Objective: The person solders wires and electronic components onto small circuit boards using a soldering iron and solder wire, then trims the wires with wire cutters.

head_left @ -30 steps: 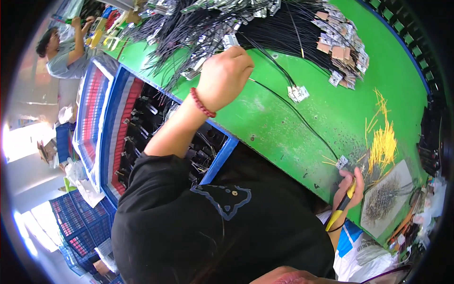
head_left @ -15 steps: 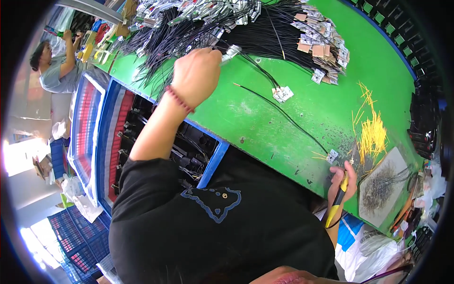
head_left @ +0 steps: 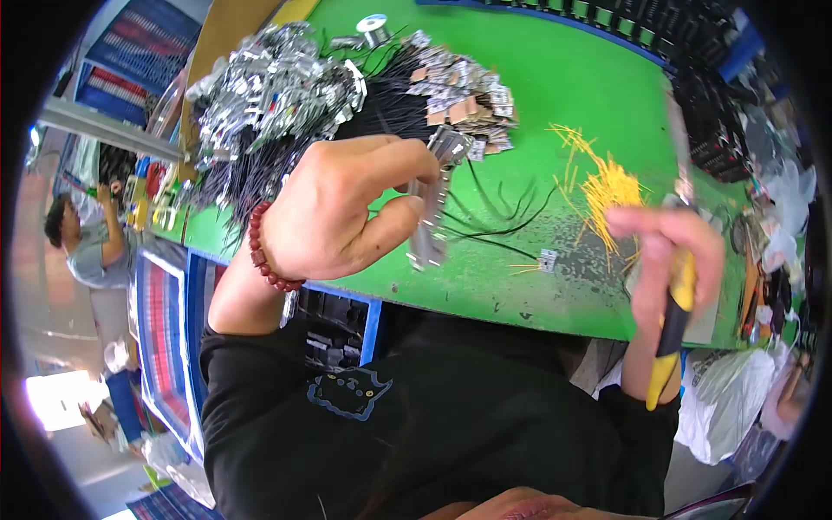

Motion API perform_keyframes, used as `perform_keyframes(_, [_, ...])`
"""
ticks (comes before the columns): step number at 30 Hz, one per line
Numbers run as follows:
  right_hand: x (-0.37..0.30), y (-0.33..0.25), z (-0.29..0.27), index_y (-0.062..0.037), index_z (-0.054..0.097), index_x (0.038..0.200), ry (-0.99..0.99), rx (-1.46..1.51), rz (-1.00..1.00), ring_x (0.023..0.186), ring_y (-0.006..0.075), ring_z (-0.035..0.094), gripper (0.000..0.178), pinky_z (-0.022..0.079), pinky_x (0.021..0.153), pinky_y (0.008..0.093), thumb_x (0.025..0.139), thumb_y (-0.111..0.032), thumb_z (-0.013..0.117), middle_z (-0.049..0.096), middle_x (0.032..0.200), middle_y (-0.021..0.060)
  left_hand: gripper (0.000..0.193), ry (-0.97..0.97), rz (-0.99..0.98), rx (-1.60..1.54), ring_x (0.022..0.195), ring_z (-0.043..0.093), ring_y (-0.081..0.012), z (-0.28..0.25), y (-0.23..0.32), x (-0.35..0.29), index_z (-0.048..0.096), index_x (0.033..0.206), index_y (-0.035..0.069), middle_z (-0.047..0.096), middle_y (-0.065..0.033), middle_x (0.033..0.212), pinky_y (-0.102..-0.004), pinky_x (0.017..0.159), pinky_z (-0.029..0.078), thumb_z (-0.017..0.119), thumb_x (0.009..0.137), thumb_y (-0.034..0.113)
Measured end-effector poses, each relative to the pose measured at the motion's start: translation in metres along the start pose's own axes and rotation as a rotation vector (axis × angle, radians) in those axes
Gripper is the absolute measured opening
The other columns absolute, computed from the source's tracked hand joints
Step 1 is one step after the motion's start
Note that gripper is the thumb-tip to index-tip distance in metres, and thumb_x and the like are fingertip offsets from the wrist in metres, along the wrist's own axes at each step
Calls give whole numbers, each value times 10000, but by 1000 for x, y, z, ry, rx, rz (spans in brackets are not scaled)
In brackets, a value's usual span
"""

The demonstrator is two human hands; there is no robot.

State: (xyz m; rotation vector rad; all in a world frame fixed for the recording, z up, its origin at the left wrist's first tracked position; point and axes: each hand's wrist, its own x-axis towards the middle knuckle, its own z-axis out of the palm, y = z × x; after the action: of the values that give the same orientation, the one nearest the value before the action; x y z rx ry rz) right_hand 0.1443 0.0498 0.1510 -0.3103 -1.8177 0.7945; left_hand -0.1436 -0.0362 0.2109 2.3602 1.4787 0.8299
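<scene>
1. Green workbench (head_left: 537, 78): the near edge curves along the person's front; green surface stretches between the far edge and the yellow clippings.
2. Blue-rimmed crate (head_left: 373, 331), just below that near edge: black parts inside.
3. Heap of black cables (head_left: 381, 102): silver metal pieces pile at its left, pale tags at its right.
4. White plastic bag (head_left: 719, 407), lower right: contents cannot be told.
5. Left hand (head_left: 347, 204): pinches a slotted silver metal strip (head_left: 429, 227) above the bench.
6. Right hand (head_left: 654, 286), blurred: curled around a yellow-and-black tool (head_left: 671, 338), metal shaft upward.
7. Yellow wire clippings (head_left: 611, 192): piled on the bench between the hands.
8. White-flanged spool (head_left: 374, 33): behind the cables.
</scene>
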Motion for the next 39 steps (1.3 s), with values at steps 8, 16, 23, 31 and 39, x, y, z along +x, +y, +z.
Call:
perform_keyframes(8, [34, 19, 52, -48, 510, 1091, 0, 234, 201, 857, 143, 631, 420, 514, 767, 254, 756, 27, 751, 613, 937, 51, 227, 184, 213, 44, 741, 619, -300, 27, 26, 42, 600, 908, 56, 592, -111, 824, -356, 610, 508, 611, 744, -101])
perform_keyframes(16, [20, 36, 30, -38, 441, 1121, 21, 95, 181, 704, 124, 545, 307, 469, 655, 253, 862, 86, 550, 549, 805, 55, 130, 229, -46, -19, 706, 582, -299, 40, -3, 50, 569, 884, 36, 584, -113, 759, -354, 598, 473, 597, 786, -44])
perform_keyframes(23, [-2, 36, 64, -82, 524, 1059, -123, -262, -179, 522, 206, 605, 439, 476, 488, 274, 705, 74, 731, 636, 689, 46, 109, 196, -306, -342, 575, 549, -142, 65, -12, 57, 568, 910, 23, 594, -98, 753, -278, 528, 429, 586, 805, 4])
perform_keyframes(31, [-19, 83, 37, -149, 616, 1055, -41, -305, -67, 541, 143, 570, 217, 426, 485, 253, 857, -62, 593, 560, 643, 6, 124, 545, -271, -683, 652, 544, -60, 66, -75, 48, 557, 958, 18, 600, -23, 775, -203, 567, 438, 623, 860, -20])
perform_keyframes(39, [-81, 87, 19, -181, 590, 1070, -243, -499, 364, 580, 175, 585, 296, 434, 534, 301, 814, -35, 618, 557, 647, 20, 144, 433, -661, -86, 519, 546, -119, 115, -127, -43, 623, 965, 32, 633, -82, 722, -280, 484, 418, 615, 822, 26])
